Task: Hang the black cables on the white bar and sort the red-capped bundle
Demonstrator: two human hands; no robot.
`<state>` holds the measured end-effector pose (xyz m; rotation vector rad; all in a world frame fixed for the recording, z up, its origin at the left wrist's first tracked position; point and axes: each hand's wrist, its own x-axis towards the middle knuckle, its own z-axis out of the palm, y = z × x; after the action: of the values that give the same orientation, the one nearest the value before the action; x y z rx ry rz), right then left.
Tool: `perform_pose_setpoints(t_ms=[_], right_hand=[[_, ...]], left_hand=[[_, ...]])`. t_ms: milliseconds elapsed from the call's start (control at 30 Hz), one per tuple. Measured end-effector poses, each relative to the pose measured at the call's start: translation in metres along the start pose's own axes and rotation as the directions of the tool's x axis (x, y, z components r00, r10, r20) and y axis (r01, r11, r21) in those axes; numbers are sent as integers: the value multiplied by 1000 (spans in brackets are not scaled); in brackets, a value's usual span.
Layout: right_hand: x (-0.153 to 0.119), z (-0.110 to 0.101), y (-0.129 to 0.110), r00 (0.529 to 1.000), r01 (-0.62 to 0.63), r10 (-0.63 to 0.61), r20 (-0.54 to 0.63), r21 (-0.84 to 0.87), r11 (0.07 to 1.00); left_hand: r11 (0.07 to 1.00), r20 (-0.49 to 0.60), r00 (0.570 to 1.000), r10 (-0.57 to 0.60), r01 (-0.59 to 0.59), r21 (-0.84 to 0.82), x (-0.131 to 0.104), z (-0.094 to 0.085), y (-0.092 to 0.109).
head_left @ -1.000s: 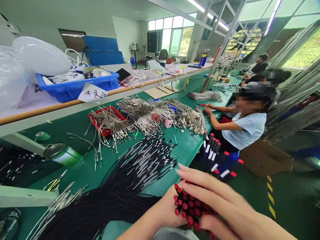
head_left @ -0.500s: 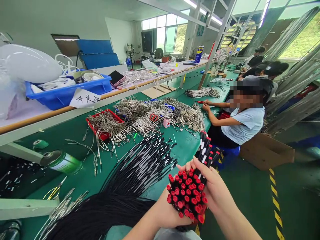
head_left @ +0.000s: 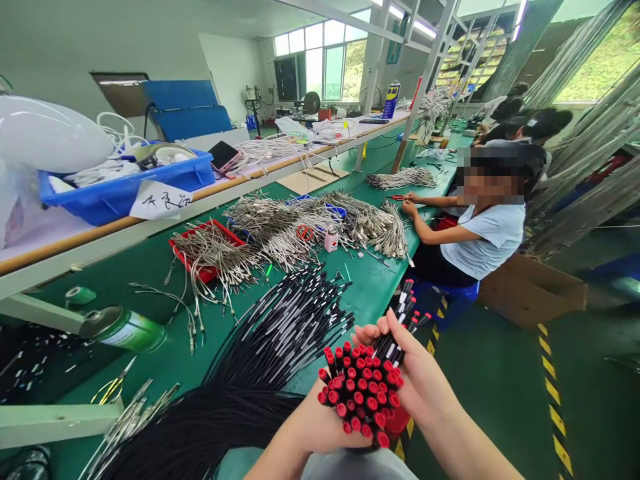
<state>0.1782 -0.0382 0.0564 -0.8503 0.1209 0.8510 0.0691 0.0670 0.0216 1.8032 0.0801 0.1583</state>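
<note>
A thick bundle of black cables with red-capped ends (head_left: 361, 393) points up at me near the bottom middle. My left hand (head_left: 320, 427) wraps the bundle from below. My right hand (head_left: 417, 377) grips a smaller bunch of red-tipped cables with white bands (head_left: 404, 319), pulled away from the bundle to the right. A large sheaf of black cables with grey sleeves (head_left: 270, 347) lies spread on the green table (head_left: 165, 347) just left of my hands.
Piles of silver braided cables (head_left: 295, 230) and a red tray (head_left: 200, 257) lie farther up the table. A green can (head_left: 123, 330) lies on its side at left. A seated person in a light shirt (head_left: 487, 237) works on the right. A blue bin (head_left: 125, 187) sits on the shelf.
My right hand came off the top of the bundle, uncovering the red caps, and now holds a smaller bunch apart on the right. The view has shifted slightly left.
</note>
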Motion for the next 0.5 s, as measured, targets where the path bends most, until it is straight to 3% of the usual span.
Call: perform_pose_setpoints(t_ms=[167, 333, 500], right_hand=[[3, -4, 7, 994, 91, -88, -57, 39, 995], [-2, 5, 18, 973, 220, -216, -76, 50, 974], [0, 12, 28, 968, 248, -244, -67, 58, 967]], left_hand=[[997, -169, 983, -69, 60, -58, 1, 16, 2], [979, -412, 897, -159, 89, -182, 5, 26, 3], [914, -534, 818, -212, -28, -405, 2, 26, -10]])
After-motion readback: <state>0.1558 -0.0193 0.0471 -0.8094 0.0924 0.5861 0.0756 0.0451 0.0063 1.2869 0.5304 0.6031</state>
